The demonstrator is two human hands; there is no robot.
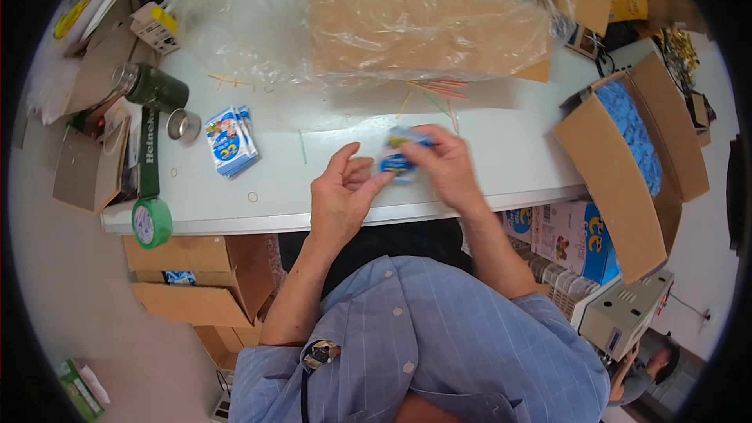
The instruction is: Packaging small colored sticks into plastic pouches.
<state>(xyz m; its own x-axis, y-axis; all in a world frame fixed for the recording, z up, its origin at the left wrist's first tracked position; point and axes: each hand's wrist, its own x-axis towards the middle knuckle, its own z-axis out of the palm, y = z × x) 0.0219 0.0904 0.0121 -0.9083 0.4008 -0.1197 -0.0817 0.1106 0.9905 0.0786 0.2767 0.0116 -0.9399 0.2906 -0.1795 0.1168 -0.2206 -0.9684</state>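
A small blue and white packet (397,155) is pinched between the thumb and fingers of my right hand (452,172), above the table near its front edge. My left hand (338,197) is beside it, its thumb reaching to the packet's lower edge. The other left fingers are loosely bent and stand apart from the thumb, with nothing between them. To the left, a short stack of similar blue and white packets (230,141) lies on the white table (270,113). A single green stick (302,146) lies between that stack and my hands.
Thin coloured sticks fill a plastic-lined carton (431,27) at the back. Several loose sticks (435,89) lie before it. On the left are a dark green flask (157,88), a metal cup (183,125) and green tape (151,222). An open carton (611,164) of blue packets stands right.
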